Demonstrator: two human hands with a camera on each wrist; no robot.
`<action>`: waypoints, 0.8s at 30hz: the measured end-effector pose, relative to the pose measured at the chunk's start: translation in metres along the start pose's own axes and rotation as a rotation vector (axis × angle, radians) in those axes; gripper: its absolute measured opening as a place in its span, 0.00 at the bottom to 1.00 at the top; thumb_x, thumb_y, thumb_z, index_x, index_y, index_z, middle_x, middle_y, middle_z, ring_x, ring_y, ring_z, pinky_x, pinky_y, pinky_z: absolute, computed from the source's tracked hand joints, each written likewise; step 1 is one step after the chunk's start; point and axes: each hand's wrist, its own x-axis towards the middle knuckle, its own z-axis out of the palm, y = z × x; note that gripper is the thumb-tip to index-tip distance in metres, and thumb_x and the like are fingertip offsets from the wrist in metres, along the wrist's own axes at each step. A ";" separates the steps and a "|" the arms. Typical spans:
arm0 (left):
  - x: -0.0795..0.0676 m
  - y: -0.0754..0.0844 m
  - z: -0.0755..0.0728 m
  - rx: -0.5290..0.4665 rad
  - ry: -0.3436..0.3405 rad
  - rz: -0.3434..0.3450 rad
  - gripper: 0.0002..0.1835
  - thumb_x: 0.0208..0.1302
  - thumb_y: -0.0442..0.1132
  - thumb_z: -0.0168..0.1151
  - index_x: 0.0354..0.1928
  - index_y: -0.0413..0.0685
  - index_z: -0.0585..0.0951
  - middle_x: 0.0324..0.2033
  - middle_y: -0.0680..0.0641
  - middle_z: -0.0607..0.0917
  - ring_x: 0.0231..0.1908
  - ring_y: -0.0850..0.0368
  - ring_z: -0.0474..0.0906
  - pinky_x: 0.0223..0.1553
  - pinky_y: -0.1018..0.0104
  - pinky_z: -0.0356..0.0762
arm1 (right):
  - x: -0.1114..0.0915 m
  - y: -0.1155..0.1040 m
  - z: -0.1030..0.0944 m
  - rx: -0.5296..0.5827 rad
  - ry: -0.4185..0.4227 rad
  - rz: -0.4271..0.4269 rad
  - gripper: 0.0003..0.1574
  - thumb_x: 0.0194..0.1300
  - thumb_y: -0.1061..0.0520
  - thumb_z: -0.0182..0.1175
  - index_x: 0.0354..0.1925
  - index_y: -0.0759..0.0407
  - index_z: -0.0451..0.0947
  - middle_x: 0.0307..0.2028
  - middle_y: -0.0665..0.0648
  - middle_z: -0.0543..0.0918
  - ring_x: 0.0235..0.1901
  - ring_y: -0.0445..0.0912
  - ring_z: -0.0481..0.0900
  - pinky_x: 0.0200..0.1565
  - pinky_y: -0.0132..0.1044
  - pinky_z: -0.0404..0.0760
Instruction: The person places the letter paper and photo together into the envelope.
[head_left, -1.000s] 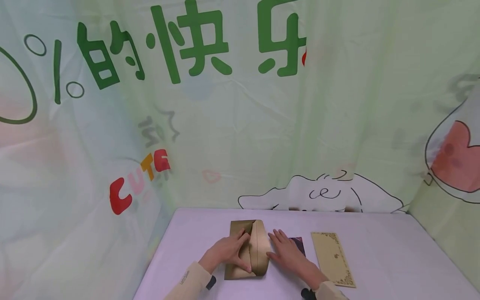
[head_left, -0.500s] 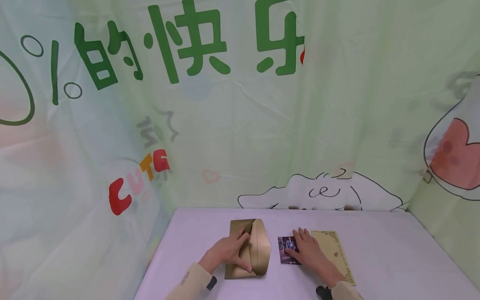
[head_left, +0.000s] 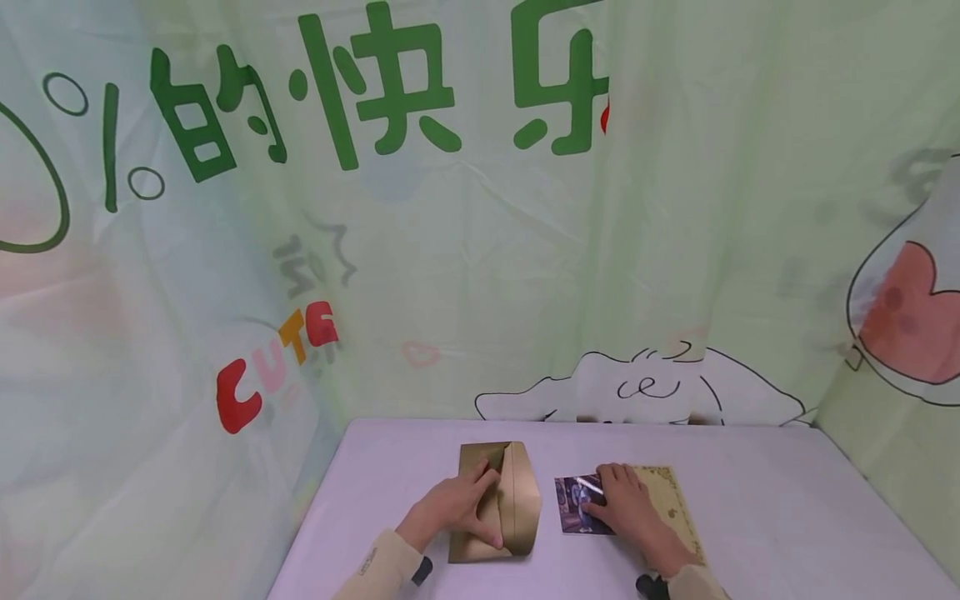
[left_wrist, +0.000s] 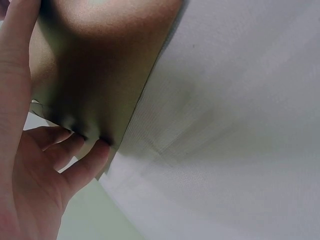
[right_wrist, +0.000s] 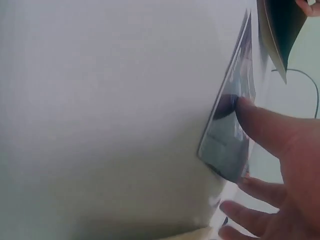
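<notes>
Photo (head_left: 572,502): midway between the table's (head_left: 405,454) left and right edges; right of the envelope (head_left: 523,504), apart from it.
Long axis: side to side, I judge; right end partly covered.
Right hand (head_left: 628,507): nearer; I read thumb and finger pinching that end.
Left hand (head_left: 453,503): grasping the envelope.

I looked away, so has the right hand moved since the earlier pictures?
Yes: the right hand moved right across the table, away from the envelope, toward the beige card.
</notes>
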 end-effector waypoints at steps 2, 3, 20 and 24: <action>0.000 0.000 0.000 0.002 0.002 -0.001 0.54 0.35 0.80 0.70 0.63 0.64 0.63 0.74 0.34 0.64 0.49 0.47 0.84 0.42 0.59 0.82 | 0.000 -0.002 0.000 -0.002 0.019 0.006 0.40 0.57 0.48 0.74 0.58 0.68 0.70 0.55 0.72 0.76 0.57 0.67 0.71 0.56 0.67 0.68; -0.001 0.000 -0.001 0.003 0.002 -0.001 0.54 0.35 0.80 0.70 0.63 0.64 0.63 0.74 0.34 0.64 0.48 0.47 0.84 0.42 0.59 0.82 | -0.001 -0.003 0.000 0.000 0.023 0.012 0.39 0.58 0.48 0.74 0.58 0.68 0.70 0.52 0.70 0.77 0.53 0.64 0.72 0.54 0.65 0.70; -0.002 0.003 -0.004 -0.001 -0.010 -0.012 0.54 0.37 0.80 0.69 0.66 0.65 0.63 0.74 0.35 0.64 0.52 0.47 0.83 0.44 0.58 0.82 | 0.010 0.007 -0.019 0.385 0.133 0.016 0.20 0.63 0.73 0.56 0.54 0.73 0.74 0.34 0.62 0.82 0.32 0.49 0.78 0.34 0.38 0.77; -0.002 0.003 -0.005 -0.007 -0.009 -0.013 0.54 0.37 0.79 0.70 0.65 0.64 0.63 0.74 0.35 0.64 0.52 0.46 0.83 0.45 0.58 0.82 | 0.012 0.005 -0.029 0.425 0.133 0.024 0.20 0.63 0.73 0.56 0.55 0.74 0.75 0.35 0.64 0.82 0.33 0.49 0.79 0.33 0.36 0.77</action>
